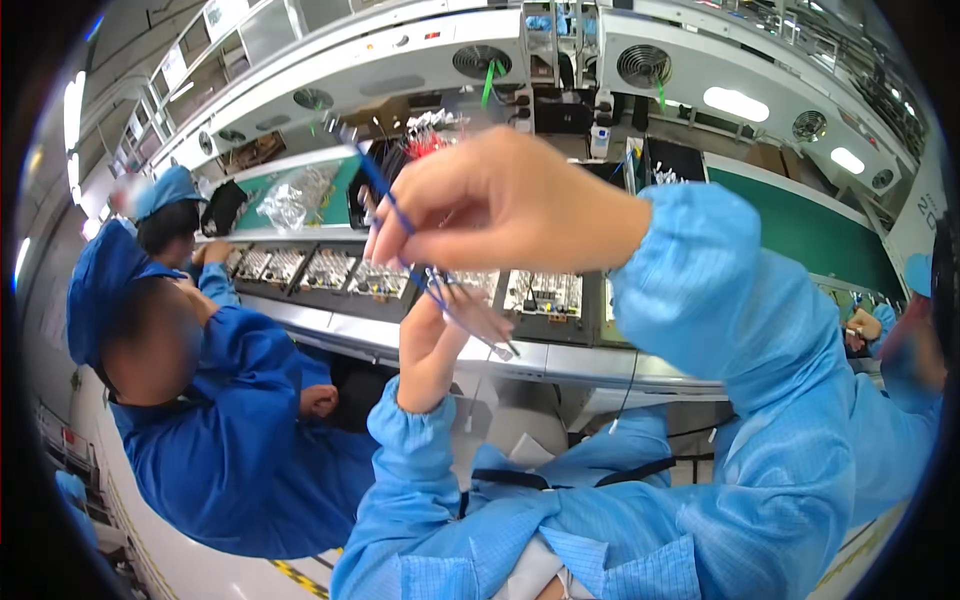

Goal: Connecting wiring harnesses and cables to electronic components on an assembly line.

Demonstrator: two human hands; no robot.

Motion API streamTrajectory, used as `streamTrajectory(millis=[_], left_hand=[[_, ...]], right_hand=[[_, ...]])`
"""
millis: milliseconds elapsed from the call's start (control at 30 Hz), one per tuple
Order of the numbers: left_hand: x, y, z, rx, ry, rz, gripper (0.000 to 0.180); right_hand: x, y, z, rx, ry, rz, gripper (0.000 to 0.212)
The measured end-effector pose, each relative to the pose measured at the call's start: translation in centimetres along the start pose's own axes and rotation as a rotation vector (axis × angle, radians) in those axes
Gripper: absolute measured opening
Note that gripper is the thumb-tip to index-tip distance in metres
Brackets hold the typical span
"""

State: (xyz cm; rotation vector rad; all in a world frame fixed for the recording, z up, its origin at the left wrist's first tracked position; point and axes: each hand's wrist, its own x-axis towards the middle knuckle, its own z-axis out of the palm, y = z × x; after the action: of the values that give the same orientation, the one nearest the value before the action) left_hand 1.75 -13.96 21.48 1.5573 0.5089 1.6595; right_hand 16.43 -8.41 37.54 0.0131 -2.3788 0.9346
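Your right hand (520, 200) pinches a blue cable (376, 180); your left hand (428, 345), grip unclear, is by the worktop's (570, 363) near edge, a co-worker (235, 430) at your left.

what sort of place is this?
Most likely an electronics assembly line: what look like circuit boards lie in a row along the bench, fans sit in white housings beyond, and a co-worker wears blue workwear.

A head-worn fisheye looks down closely over both hands (500, 205).
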Motion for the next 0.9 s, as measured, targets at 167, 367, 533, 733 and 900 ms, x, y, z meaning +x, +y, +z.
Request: streamTrajectory(millis=[167,367,533,733,900], left_hand=[[-0.8,-0.1,-1.2,-0.025,-0.105,0.003,0.023],[-2.2,0.4,-0.1,-0.006,-0.134,-0.257,0.017],[-1.0,1.3,1.2,0.268,-0.382,-0.214,0.012],[-0.5,-1.2,1.6,0.331,-0.284,-0.13,0.009],[-0.5,-4.5,-0.1,0.169,-0.074,-0.073,0.007]], right_hand=[[-0.7,-0.9,2.5,-0.143,0.117,-0.169,0.012],[-6.2,-2.3,4.1,-0.461,0.441,-0.178,0.014],[-12.9,-3.2,4.9,-0.561,0.621,-0.032,0.017],[-16.3,-0.3,5.3,-0.45,0.661,0.202,0.021],[-20.2,3.9,5.3,-0.263,0.527,0.334,0.011]])
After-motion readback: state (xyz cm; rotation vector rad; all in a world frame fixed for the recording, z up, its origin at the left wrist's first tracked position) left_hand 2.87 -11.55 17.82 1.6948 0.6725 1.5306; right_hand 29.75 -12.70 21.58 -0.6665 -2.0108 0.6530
